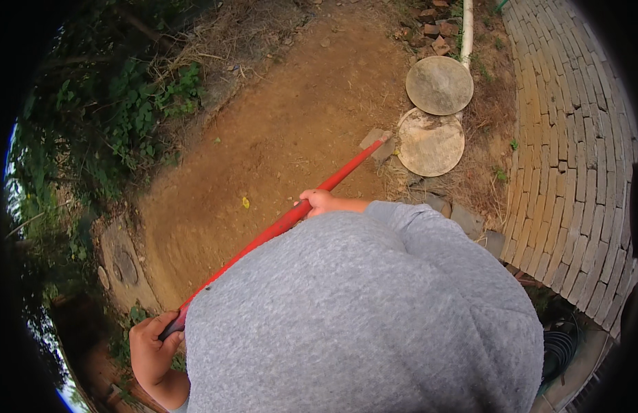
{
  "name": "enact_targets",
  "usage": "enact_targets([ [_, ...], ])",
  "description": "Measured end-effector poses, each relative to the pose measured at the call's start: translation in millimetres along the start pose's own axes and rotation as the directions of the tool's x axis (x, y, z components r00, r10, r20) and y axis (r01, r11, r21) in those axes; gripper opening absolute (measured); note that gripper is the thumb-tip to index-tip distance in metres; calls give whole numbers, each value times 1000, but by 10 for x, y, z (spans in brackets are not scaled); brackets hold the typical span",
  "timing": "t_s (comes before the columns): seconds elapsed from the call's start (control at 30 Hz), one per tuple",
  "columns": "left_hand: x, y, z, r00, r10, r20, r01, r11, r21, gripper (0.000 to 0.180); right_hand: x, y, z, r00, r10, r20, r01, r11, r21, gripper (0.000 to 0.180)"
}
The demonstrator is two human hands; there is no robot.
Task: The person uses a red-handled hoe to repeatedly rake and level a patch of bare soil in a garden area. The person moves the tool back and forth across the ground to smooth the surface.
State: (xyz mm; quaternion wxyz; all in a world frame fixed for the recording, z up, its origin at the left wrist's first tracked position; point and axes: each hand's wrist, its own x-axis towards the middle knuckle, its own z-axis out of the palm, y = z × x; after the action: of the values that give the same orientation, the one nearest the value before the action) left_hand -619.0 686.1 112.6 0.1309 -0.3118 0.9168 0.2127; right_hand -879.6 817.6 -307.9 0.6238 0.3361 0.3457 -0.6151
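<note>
I see left hand (152, 347) clenched round red handle (277, 227) end, right hand (319, 201) gripping mid-shaft; hoe head (378, 143) on bare soil (264, 138) just beside round lid (430, 143); risk: wide swing clips lid, jars my grip

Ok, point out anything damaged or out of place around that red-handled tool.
Broken brick rubble lies heaped by the white pipe, above two round concrete lids. The lower lid looks chipped at its rim. Both hands, left hand and right hand, grip the red handle normally.
</note>
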Motion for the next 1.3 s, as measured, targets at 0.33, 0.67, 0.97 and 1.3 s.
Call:
enact_targets([
  [0.33,84,-189,105,1000,19,21,-18,997,-79,41,-187,-250,157,992,-128,-15,129,983,129,20],
  [0.67,-195,-72,-187,999,-11,48,8,998,68,41,56,174,75,995,21,101,19,923,-383,16],
  [0.97,-131,-387,143,995,-77,-61,61,971,-231,37,78,-73,283,997,-53,-54,55,998,27,16],
  [1.3,670,-462,462,995,-97,-31,80,931,-357,33,453,-833,492,954,-203,-220,216,976,37,22],
])
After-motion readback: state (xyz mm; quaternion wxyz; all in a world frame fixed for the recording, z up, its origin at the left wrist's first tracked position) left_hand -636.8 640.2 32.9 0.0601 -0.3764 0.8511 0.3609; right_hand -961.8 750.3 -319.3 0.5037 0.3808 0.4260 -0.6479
